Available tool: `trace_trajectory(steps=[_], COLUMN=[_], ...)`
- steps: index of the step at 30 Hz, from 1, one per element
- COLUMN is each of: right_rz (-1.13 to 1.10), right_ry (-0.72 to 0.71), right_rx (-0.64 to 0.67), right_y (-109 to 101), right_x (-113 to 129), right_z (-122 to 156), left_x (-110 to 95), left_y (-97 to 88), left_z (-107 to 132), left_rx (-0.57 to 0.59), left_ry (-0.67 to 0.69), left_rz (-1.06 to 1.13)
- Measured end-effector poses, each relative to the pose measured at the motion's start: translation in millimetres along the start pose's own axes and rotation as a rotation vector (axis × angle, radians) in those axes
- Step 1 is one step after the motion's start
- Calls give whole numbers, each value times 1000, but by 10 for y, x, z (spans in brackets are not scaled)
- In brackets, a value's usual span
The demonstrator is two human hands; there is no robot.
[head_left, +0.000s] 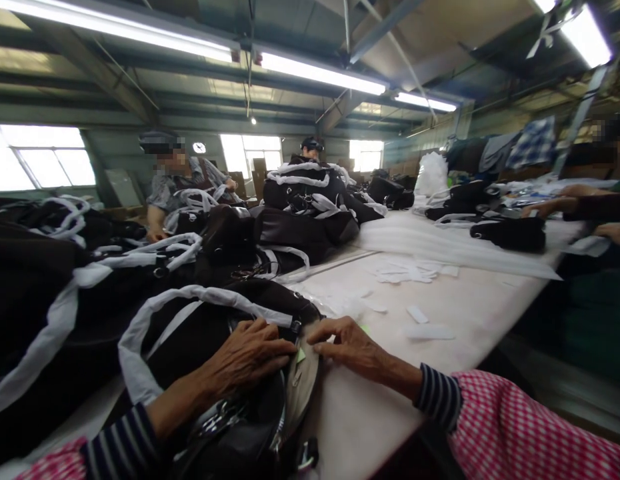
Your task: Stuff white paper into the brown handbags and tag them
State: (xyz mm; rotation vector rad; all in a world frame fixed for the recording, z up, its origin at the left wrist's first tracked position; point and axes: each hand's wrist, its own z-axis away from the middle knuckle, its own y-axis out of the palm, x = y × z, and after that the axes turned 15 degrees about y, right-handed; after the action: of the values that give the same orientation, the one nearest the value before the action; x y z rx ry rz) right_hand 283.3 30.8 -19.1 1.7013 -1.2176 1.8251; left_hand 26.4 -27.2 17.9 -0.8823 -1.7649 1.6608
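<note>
2 hands of mine meet on 1 dark bag (pixel 195 337). My left hand (pixel 247 360) lies flat on its top, fingers stretched out and gripping nothing, with the white-wrapped strap (pixel 210 292) just beyond my knuckles. A small green tag (pixel 301 355) sits between my 2 sets of fingertips. My right hand (pixel 347 345) rests on the white table (pixel 390 413) and touches the bag's rim. I cannot tell whether it pinches anything.

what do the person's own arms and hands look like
The left hand and right hand are bare, with no gloves. At each wrist a dark striped cuff with thin pale lines shows from under a pink-and-white checked sleeve.
</note>
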Motion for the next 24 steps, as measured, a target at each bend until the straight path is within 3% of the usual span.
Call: trace_trajectory(steps=[7, 13, 20, 24], right_rz=[674, 733, 749, 780], right_ry=[-60, 23, -66, -92], right_rx=[177, 20, 41, 174], right_y=[131, 141, 116, 86], right_x=[436, 334, 257, 308], right_z=[17, 27, 168, 136], left_x=[59, -27, -38, -13], left_y=[85, -5, -101, -83], left_z=[13, -21, 3, 4], left_rx=[12, 21, -85, -93], left_ry=[-23, -89, -112, -110], left_rz=[34, 20, 36, 59])
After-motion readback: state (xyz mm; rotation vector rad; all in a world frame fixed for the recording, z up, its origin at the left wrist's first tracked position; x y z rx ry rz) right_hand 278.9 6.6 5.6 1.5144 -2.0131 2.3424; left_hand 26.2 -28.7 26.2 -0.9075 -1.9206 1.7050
